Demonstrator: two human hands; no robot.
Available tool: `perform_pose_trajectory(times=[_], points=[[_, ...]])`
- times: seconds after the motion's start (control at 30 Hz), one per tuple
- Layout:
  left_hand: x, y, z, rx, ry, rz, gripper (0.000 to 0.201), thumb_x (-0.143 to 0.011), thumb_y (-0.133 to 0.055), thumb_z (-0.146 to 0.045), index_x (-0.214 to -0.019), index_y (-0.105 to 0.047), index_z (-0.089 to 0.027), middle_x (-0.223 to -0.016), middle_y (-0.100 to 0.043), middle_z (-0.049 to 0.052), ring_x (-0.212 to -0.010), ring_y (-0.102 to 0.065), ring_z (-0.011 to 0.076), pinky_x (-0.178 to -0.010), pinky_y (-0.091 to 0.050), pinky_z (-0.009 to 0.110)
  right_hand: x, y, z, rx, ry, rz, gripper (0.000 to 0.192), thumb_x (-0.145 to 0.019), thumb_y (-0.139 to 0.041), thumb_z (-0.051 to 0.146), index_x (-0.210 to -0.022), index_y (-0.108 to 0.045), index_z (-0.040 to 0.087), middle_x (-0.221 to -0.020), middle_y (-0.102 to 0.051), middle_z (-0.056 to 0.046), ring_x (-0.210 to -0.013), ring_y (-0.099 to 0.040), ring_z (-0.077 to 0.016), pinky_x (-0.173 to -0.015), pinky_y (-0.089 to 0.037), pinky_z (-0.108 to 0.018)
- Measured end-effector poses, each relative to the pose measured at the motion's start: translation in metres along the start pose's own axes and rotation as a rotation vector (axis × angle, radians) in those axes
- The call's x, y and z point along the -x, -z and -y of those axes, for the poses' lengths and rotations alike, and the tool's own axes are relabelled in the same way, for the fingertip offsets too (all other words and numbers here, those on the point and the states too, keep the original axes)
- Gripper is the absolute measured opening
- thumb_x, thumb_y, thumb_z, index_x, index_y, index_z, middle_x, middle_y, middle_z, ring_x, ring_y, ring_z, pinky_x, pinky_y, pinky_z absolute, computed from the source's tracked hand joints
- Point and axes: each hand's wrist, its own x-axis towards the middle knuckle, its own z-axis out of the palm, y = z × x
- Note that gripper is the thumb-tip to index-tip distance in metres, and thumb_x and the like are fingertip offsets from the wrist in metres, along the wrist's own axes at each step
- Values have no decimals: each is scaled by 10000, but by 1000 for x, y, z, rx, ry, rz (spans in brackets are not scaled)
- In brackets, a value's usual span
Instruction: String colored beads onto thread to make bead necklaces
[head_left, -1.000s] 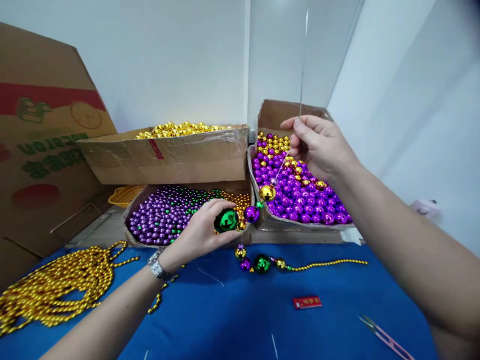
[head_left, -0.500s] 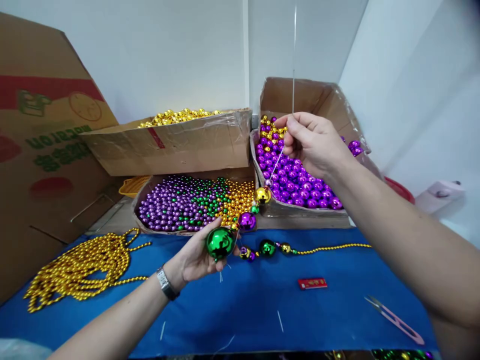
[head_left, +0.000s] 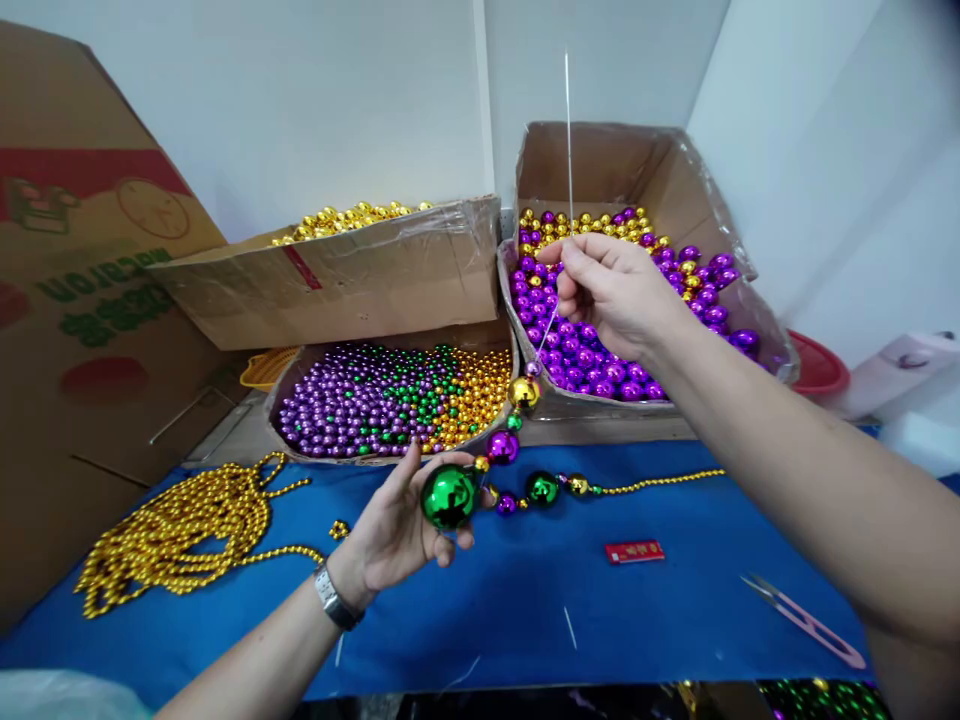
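My left hand (head_left: 401, 525) cradles a large shiny green bead (head_left: 448, 497), its fingers curled beneath and behind it. This bead is on a strand with a purple bead (head_left: 502, 447), a gold bead (head_left: 525, 393) and smaller ones, rising toward my right hand (head_left: 611, 290). Between thumb and fingertips, my right hand pinches a thin pale string (head_left: 569, 150); one length stands up above the fingers, and another slants down to the top bead. Another part of the strand, with a dark green bead (head_left: 541, 489), lies beyond the left hand and runs into a thin gold bead chain (head_left: 660, 481).
Behind stand cardboard boxes of loose beads: small mixed beads (head_left: 375, 400), gold beads (head_left: 352, 220) and purple beads (head_left: 600, 365). Gold bead strands (head_left: 180, 535) lie left on the blue table (head_left: 517, 620). A red packet (head_left: 635, 552) and pink thread snips (head_left: 814, 630) lie right.
The view has shifted slightly. The string's upper end now shows lower, with its tip in sight. The left hand has opened a little around the green bead; both hands keep their hold.
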Motion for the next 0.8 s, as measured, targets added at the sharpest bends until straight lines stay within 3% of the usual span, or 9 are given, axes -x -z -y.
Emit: perform_pose_trajectory(times=[0.17, 0.23, 0.33, 0.43, 0.57, 0.7, 0.8], points=[[1, 12, 18, 24, -91, -116, 212, -832, -540, -285, -1005, -582, -169, -804, -675, 92, -612, -667, 212, -459, -518, 233, 4, 13, -20, 30, 33, -4, 153, -916, -497, 248, -818, -595, 185, -575, -504, 57, -445, -491, -27, -406, -387, -137], [6, 19, 22, 75, -91, -159, 244, -837, -502, -307, -1023, -585, -172, -822, -681, 106, -612, -667, 223, -479, -533, 271, 6, 32, -40, 49, 35, -78, 134, -897, -528, 277, -830, -610, 196, -597, -514, 51, -463, -503, -33, -414, -399, -144], [17, 29, 28, 121, -107, -200, 317, -845, -461, -303, -1135, -551, -212, -894, -683, 117, -702, -677, 240, -574, -562, 335, 13, 63, -73, 26, -82, -262, 124, -867, -567, 321, -842, -615, 209, -589, -505, 56, -455, -494, -42, -412, -409, -157], [25, 34, 32, 138, -114, -232, 309, -854, -445, -295, -1114, -575, -190, -907, -684, 125, -707, -677, 233, -572, -562, 316, 26, 79, -96, 1, -138, -304, 154, -851, -582, 356, -845, -611, 205, -557, -475, 72, -433, -476, -40, -413, -409, -158], [30, 33, 33, 128, -134, -257, 308, -872, -418, -295, -1078, -602, -157, -939, -684, 124, -642, -673, 225, -508, -554, 308, 44, 76, -108, -16, -180, -277, 196, -808, -630, 375, -872, -634, 190, -576, -503, 61, -456, -502, -48, -434, -430, -163], [33, 34, 32, 153, -129, -262, 361, -893, -383, -294, -1209, -533, -203, -1012, -666, 136, -721, -678, 231, -497, -550, 293, 55, 70, -116, -42, -208, -269, 187, -797, -645, 364, -866, -647, 190, -582, -512, 53, -468, -500, -50, -436, -430, -160], [35, 37, 33, 148, -121, -263, 349, -900, -368, -309, -1188, -548, -230, -972, -673, 135, -655, -673, 220, -458, -529, 275, 57, 72, -121, -62, -217, -285, 177, -805, -637, 360, -864, -650, 194, -572, -509, 51, -461, -491, -52, -421, -418, -156]])
